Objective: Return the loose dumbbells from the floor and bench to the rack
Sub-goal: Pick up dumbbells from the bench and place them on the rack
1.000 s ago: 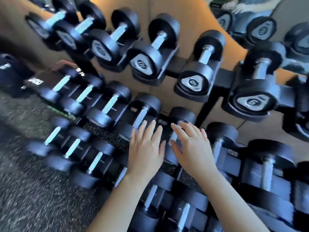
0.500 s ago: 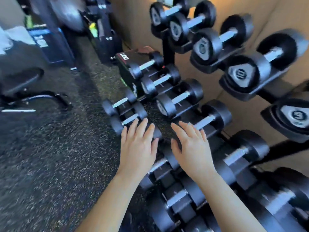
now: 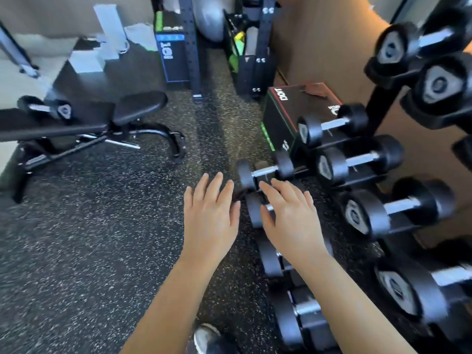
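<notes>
Both hands open and empty, left hand [image 3: 210, 218] and right hand [image 3: 291, 221] spread palm-down before the rack [image 3: 378, 108], one dumbbell [image 3: 43, 108] on the bench [image 3: 76, 123] behind

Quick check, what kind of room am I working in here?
Most likely a gym or weights room: a tiered dumbbell rack on the right, an adjustable bench with a dumbbell on it, and speckled rubber flooring.

Bench [image 3: 76, 123] left (dumbbell [image 3: 46, 108] on it), rack [image 3: 378, 108] right
</notes>
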### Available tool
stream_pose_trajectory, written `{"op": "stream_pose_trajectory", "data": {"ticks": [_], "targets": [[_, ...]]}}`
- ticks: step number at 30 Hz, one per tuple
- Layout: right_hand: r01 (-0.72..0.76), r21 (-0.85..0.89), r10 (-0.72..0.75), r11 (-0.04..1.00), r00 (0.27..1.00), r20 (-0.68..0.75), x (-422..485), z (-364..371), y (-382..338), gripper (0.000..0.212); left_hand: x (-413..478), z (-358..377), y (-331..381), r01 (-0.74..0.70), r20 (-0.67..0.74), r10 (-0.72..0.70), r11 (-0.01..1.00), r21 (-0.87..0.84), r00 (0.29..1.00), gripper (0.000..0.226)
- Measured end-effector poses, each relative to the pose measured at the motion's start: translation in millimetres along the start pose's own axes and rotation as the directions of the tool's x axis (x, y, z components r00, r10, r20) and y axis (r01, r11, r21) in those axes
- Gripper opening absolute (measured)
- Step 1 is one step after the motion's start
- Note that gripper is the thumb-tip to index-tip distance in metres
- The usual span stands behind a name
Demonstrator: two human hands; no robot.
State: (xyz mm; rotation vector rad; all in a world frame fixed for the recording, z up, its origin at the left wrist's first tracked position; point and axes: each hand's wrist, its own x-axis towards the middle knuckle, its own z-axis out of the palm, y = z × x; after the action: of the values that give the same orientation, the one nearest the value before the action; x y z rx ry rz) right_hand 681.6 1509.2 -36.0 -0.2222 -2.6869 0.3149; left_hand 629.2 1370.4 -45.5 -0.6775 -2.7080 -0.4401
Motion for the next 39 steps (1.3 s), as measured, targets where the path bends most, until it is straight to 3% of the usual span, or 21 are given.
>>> {"op": "stream_pose_trajectory", "data": {"ticks": [7,17,30,39], "targets": [[0.092,0.073,-0.095,0.993,0.995,0.036,73,54,-59,0.041,45,-1,-88,0.115,-0.041,-0.114,0.993,0.037,0.993,0.044],[0.21,0.158,-0.226,0.965,0.97,0.086,145,104,-110,0.04,76,2,-162,0.263,-0.046,-0.26,0.963,0.057,0.964,0.047],[0.264,0.231,-0.305,0.937,0.938,0.165,335,176,-128,0.042,245,34,-249,0.355,-0.121,-0.344,0.932,0.076,0.931,0.048],[0.387,0.276,-0.44,0.88,0.883,0.163,436,244,-195,0.042,306,44,-352,0.5,-0.179,-0.478,0.86,0.101,0.86,0.04]]}}
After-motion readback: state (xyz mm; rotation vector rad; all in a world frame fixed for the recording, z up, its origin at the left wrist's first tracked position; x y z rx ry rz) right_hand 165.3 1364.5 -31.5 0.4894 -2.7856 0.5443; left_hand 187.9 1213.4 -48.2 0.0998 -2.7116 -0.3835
